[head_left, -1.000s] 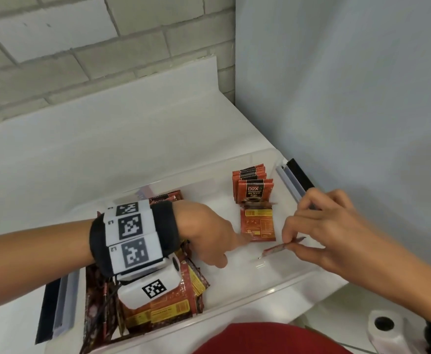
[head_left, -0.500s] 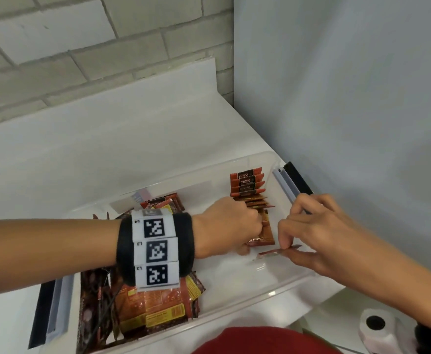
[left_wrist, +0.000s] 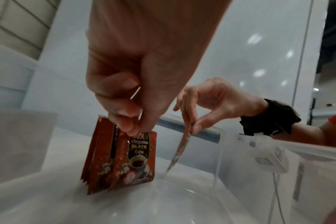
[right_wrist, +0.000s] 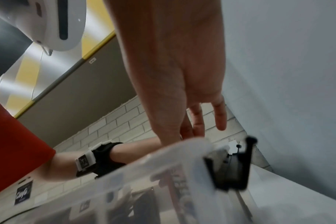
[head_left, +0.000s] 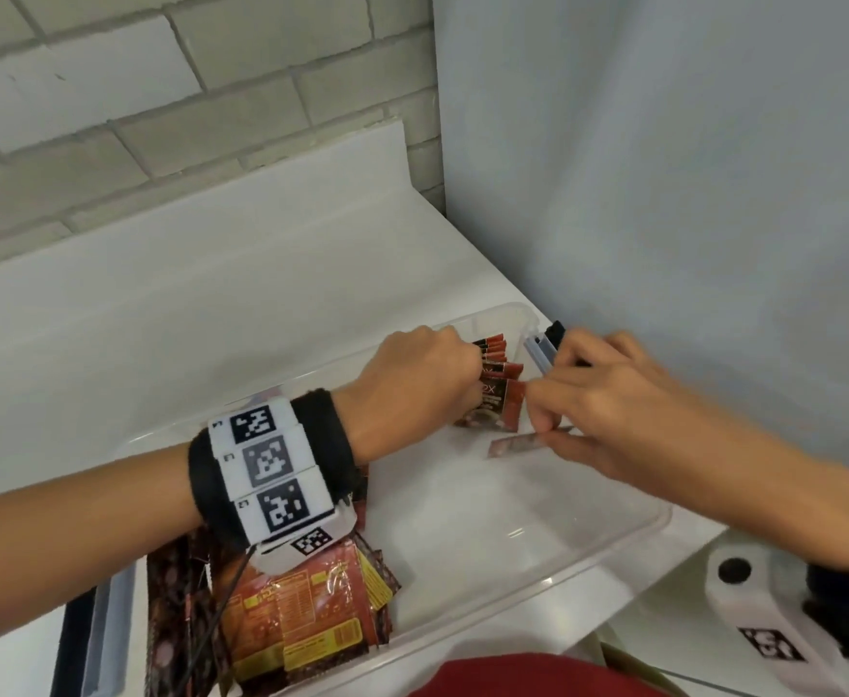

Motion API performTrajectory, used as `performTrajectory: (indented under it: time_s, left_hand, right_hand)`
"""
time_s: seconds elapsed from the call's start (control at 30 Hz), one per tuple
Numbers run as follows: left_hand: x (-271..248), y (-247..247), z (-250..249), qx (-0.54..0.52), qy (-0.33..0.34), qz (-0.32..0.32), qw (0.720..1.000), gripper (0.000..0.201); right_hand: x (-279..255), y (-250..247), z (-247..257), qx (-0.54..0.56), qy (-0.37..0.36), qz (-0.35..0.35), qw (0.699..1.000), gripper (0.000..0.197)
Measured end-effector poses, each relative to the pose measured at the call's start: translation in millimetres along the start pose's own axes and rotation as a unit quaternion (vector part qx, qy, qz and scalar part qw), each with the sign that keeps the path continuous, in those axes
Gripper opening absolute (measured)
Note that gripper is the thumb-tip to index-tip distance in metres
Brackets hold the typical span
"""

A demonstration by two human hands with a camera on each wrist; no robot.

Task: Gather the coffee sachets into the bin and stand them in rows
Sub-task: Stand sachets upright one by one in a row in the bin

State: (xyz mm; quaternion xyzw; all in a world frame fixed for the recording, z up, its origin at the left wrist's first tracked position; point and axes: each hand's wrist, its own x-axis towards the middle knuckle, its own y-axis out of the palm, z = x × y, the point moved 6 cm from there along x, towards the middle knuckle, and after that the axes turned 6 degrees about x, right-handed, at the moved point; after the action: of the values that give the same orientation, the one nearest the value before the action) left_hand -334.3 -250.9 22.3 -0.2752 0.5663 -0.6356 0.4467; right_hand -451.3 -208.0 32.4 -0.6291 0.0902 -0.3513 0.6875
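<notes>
Red-brown coffee sachets (left_wrist: 121, 157) are standing in a row at the far right end of the clear plastic bin (head_left: 538, 591), the left hand (head_left: 422, 389) pinching the front one's top edge. The right hand (head_left: 608, 399) is pinching a single sachet (left_wrist: 180, 147) just beside them, its lower end touching the bin floor. More sachets (head_left: 301, 611) are lying heaped at the bin's near left, on the white worktop (head_left: 211, 304).
</notes>
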Motion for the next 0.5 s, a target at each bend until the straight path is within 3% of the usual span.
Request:
performTrajectory:
  time_s: [0.17,0.23,0.37,0.43,0.5]
  left_hand:
    - [-1.7,13.6,11.9,-0.087,-0.019,0.018,0.996,0.042]
    - [-5.0,16.6,15.3,-0.156,-0.014,0.036,0.987,0.038]
    - [-18.9,26.2,22.0,-0.317,-0.008,0.151,0.936,0.029]
    - [-23.9,33.0,17.4,-0.355,0.016,0.212,0.911,0.019]
    - [-24.6,39.8,12.9,-0.367,0.033,0.23,0.901,0.026]
  right_hand:
    - [33.0,-0.6,-5.0,-0.027,-0.047,0.041,0.998,0.015]
    - [40.4,7.2,-8.1,-0.056,-0.065,0.067,0.994,0.021]
    - [50.9,16.1,-9.8,-0.104,-0.087,0.076,0.988,0.031]
    - [53.9,21.9,-8.7,-0.114,-0.099,0.082,0.985,0.033]
    - [56.5,26.4,-8.0,-0.12,-0.099,0.093,0.983,0.033]
